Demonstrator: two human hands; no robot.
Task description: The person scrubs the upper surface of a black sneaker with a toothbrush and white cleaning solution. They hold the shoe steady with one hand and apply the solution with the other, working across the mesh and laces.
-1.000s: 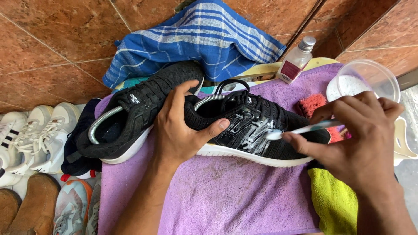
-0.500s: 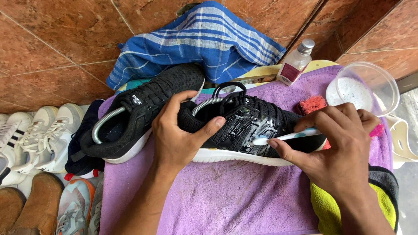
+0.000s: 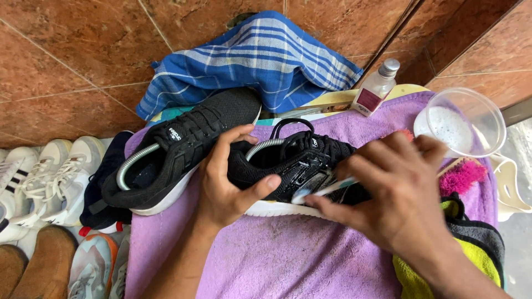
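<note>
I see the black sneaker (image 3: 293, 166) lying on its side on the purple towel (image 3: 288, 260), toe toward the right, and both hands are on it. My left hand (image 3: 230, 182) is clamped around its heel and collar, thumb pressed against the side panel. My right hand (image 3: 396, 194) has its fingers pinched together on a white toothbrush (image 3: 321, 190), whose head rests on the wet, shiny patch of the side panel.

As I judge it, the scrubbing is partway: that one patch glistens with suds, while the rest of the upper and the white sole edge look dry. The second black sneaker (image 3: 177, 149), just beside the first at its left, looks dry and untouched, so most of the work seems left.

Counting outward: two black sneakers, one toothbrush, one purple towel. One clear plastic cup (image 3: 463, 119) of foamy liquid stands at the towel's right corner, one small clear bottle (image 3: 377, 86) behind it, one pink scrubbing brush (image 3: 463, 177) near the cup. One blue striped cloth (image 3: 260, 61) lies against the tiled wall (image 3: 72, 50). A yellow-and-grey cloth (image 3: 476, 249) sits under my right wrist. At the left I count about six other shoes (image 3: 61, 182), partly cut off.
</note>
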